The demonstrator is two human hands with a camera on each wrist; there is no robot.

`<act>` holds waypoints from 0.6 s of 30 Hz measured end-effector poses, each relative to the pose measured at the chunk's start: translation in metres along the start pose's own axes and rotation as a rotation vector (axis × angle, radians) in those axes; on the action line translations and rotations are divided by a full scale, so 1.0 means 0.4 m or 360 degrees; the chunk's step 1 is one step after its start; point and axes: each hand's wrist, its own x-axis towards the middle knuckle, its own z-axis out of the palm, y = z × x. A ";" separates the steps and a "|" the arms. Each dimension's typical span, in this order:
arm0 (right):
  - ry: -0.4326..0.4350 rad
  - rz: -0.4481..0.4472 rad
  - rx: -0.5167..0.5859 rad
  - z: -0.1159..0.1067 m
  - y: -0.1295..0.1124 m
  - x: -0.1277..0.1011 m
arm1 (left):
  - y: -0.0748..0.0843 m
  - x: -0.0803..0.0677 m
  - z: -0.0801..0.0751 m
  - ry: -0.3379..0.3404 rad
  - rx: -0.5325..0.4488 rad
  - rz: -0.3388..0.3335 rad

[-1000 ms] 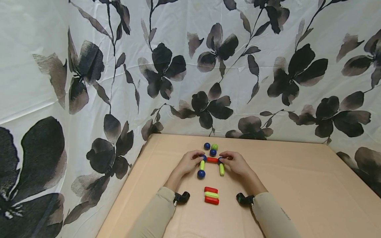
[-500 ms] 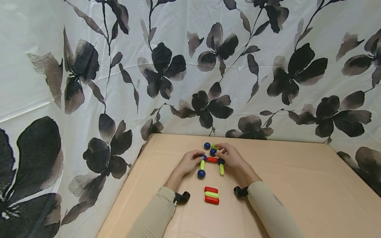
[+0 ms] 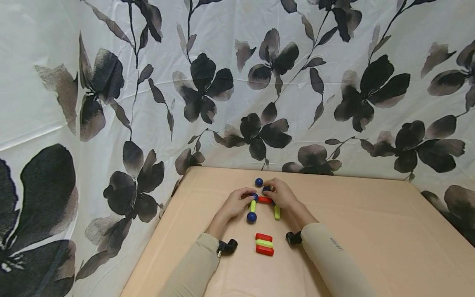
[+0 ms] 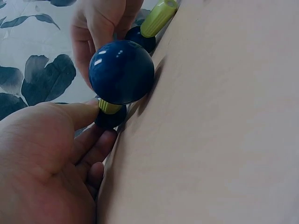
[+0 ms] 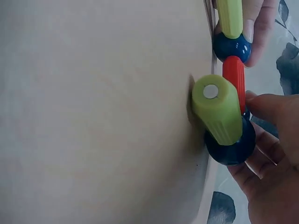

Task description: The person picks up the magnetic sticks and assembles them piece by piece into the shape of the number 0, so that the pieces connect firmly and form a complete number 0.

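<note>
A U-shaped build of magnetic rods and balls lies on the table: a red rod [image 3: 264,200] across the back, a left green rod [image 3: 252,206] ending in a blue ball [image 3: 251,218], and a right green rod [image 3: 277,213] with a bare end. My left hand [image 3: 234,203] pinches the blue ball [image 5: 233,48] at the left back corner. Behind the red rod, my right hand [image 3: 283,194] has thumb and fingertips around a loose blue ball [image 3: 266,189]. The right corner ball [image 5: 230,151] shows below that hand in the right wrist view. The green ball is hidden behind the right hand.
Another blue ball [image 3: 259,182] lies farther back. Two red rods and a green rod [image 3: 264,244] lie stacked side by side between the forearms. A floral curtain [image 3: 237,82] hangs behind the table's [image 3: 352,222] back edge.
My right hand has left the build's right corner and moved back and left to the loose blue ball, covering the green ball. The left hand keeps its hold.
</note>
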 end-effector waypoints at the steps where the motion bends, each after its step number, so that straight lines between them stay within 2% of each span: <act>1: -0.0003 0.0017 -0.0019 0.002 0.000 0.002 | 0.000 0.001 0.000 0.0002 0.0000 -0.0001; 7: -0.0045 0.0070 -0.0073 0.004 0.001 0.005 | 0.002 0.004 -0.003 0.0005 -0.0015 -0.0013; 18: -0.0035 0.0127 0.0016 -0.008 0.006 -0.003 | 0.003 0.005 -0.004 -0.0004 -0.0035 -0.0006</act>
